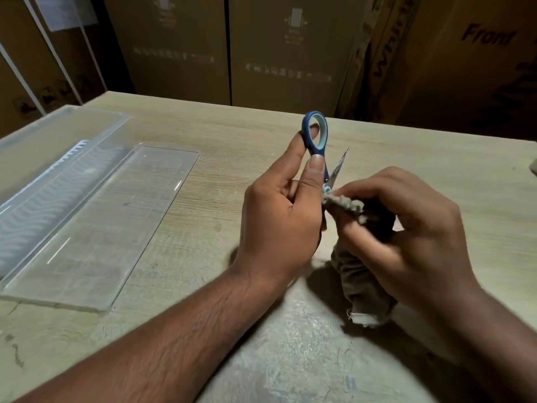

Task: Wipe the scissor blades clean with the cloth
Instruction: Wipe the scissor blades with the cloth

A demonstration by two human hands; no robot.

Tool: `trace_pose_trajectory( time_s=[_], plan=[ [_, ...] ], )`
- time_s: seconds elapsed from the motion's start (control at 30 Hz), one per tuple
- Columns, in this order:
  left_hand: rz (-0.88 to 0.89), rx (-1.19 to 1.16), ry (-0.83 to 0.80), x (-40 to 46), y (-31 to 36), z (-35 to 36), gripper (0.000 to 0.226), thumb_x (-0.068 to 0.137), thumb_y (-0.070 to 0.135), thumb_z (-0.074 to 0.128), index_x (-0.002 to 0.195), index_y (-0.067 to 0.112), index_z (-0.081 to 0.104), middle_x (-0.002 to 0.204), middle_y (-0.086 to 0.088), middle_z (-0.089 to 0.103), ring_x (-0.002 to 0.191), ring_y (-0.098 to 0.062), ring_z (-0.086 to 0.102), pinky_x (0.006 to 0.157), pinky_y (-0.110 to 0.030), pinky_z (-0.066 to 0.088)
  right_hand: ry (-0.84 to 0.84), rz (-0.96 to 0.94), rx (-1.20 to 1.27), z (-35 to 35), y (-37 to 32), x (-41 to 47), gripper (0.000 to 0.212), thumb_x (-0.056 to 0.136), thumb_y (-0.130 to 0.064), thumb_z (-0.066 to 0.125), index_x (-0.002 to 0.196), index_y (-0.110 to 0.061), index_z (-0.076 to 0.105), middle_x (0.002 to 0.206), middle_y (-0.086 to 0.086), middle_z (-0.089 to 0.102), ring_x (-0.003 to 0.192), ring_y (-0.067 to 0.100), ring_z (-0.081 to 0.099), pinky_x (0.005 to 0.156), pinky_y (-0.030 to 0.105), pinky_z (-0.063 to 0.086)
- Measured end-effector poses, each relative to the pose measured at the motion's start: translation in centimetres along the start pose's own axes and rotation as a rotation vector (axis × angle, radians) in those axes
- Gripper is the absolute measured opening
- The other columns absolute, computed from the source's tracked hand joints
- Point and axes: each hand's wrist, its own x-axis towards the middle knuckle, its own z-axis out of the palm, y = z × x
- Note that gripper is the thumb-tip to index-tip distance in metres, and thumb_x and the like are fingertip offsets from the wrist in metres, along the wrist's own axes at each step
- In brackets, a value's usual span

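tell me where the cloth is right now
In the head view the cloth is right of centre, bunched in the right hand above the table, its top edge pressed against the scissors near the pivot, beside the left hand.

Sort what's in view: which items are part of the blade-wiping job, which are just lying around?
In use:
- scissors, blue handle, held by the left hand
- cloth, bunched in the right hand, pressed near the pivot

Idle:
- clear plastic lid, flat on the table
- clear plastic box, left edge
- cardboard cartons behind the table
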Motion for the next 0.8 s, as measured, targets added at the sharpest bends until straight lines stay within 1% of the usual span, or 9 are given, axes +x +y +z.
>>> trace_pose_trajectory(
  time_s=[0.1, 0.2, 0.3, 0.37, 0.43, 0.57, 0.63, 0.73, 0.8],
  plan=[
    [-0.013, 0.02, -0.022, 0.0, -0.1, 0.1, 0.043, 0.11, 0.024, 0.056, 0.152, 0.034, 0.057, 0.075, -0.002, 0.072, 0.054, -0.02, 0.047, 0.051, -0.032, 0.044, -0.021, -0.162, -0.134, 0.2, 0.8, -0.1, 0.025, 0.091, -0.015, 0.077, 0.115, -0.007, 0.078, 0.097, 0.006, 0.066, 0.082, 0.019, 0.063, 0.071, 0.03, 0.052],
    [-0.007, 0.052, -0.045, 0.0, -0.2, 0.0, 0.043, 0.11, 0.025, 0.057, 0.152, 0.036, 0.057, 0.083, 0.017, 0.07, 0.06, -0.015, 0.058, 0.061, -0.026, 0.055, -0.037, -0.202, -0.213, 0.4, 0.5, -0.2, 0.029, 0.093, -0.016, 0.075, 0.121, -0.007, 0.077, 0.096, 0.008, 0.065, 0.08, 0.026, 0.063, 0.066, 0.041, 0.054],
    [-0.007, 0.061, -0.041, -0.2, 0.0, -0.1, 0.042, 0.109, 0.026, 0.057, 0.151, 0.036, 0.058, 0.086, -0.008, 0.074, 0.051, -0.012, 0.05, 0.049, -0.029, 0.045, -0.034, -0.151, -0.205, 0.7, -0.1, -0.4, 0.028, 0.092, -0.016, 0.078, 0.119, -0.008, 0.077, 0.095, 0.005, 0.067, 0.078, 0.023, 0.064, 0.066, 0.036, 0.055],
    [-0.028, 0.034, -0.022, -0.2, -0.1, -0.1, 0.041, 0.109, 0.025, 0.057, 0.149, 0.036, 0.06, 0.084, -0.004, 0.076, 0.05, -0.003, 0.048, 0.048, -0.024, 0.044, -0.045, -0.073, -0.204, 0.8, -0.3, -0.5, 0.029, 0.089, -0.021, 0.078, 0.116, -0.01, 0.078, 0.093, 0.002, 0.069, 0.076, 0.018, 0.064, 0.066, 0.028, 0.053],
    [-0.035, 0.018, -0.004, -0.1, 0.1, -0.2, 0.041, 0.11, 0.024, 0.056, 0.149, 0.036, 0.059, 0.074, 0.002, 0.072, 0.048, -0.012, 0.053, 0.045, -0.029, 0.051, -0.067, 0.001, -0.227, 0.5, -0.1, -0.4, 0.031, 0.085, -0.026, 0.076, 0.113, -0.011, 0.08, 0.091, 0.0, 0.07, 0.075, 0.017, 0.064, 0.067, 0.024, 0.05],
    [-0.053, -0.011, 0.0, 0.2, 0.5, -0.4, 0.041, 0.111, 0.025, 0.054, 0.15, 0.036, 0.056, 0.079, -0.003, 0.073, 0.06, -0.032, 0.068, 0.052, -0.045, 0.063, 0.002, -0.019, -0.234, -0.5, 0.6, -0.4, 0.025, 0.09, -0.02, 0.081, 0.112, -0.008, 0.079, 0.095, 0.001, 0.07, 0.079, 0.015, 0.063, 0.071, 0.018, 0.049],
    [-0.044, 0.012, -0.012, 0.0, 0.2, -0.4, 0.04, 0.111, 0.026, 0.054, 0.149, 0.038, 0.058, 0.067, -0.007, 0.065, 0.052, -0.024, 0.055, 0.046, -0.036, 0.054, 0.018, -0.1, -0.207, -0.3, 0.5, -0.3, 0.025, 0.088, -0.01, 0.081, 0.113, -0.006, 0.079, 0.096, 0.004, 0.069, 0.08, 0.016, 0.063, 0.072, 0.022, 0.052],
    [-0.042, 0.031, -0.029, -0.2, -0.1, -0.1, 0.041, 0.111, 0.027, 0.055, 0.149, 0.04, 0.058, 0.079, -0.018, 0.067, 0.055, -0.019, 0.046, 0.048, -0.036, 0.045, -0.002, -0.171, -0.232, 0.5, 0.2, -0.6, 0.027, 0.088, -0.009, 0.079, 0.115, -0.006, 0.078, 0.095, 0.006, 0.068, 0.079, 0.023, 0.063, 0.068, 0.035, 0.054],
    [-0.034, 0.043, -0.034, -0.1, -0.2, 0.0, 0.041, 0.111, 0.026, 0.055, 0.149, 0.04, 0.057, 0.081, -0.009, 0.064, 0.056, -0.022, 0.049, 0.049, -0.04, 0.047, -0.007, -0.178, -0.259, 0.7, 0.1, -0.8, 0.027, 0.088, -0.011, 0.078, 0.115, -0.006, 0.078, 0.094, 0.007, 0.068, 0.078, 0.025, 0.063, 0.066, 0.038, 0.054]
  ],
)
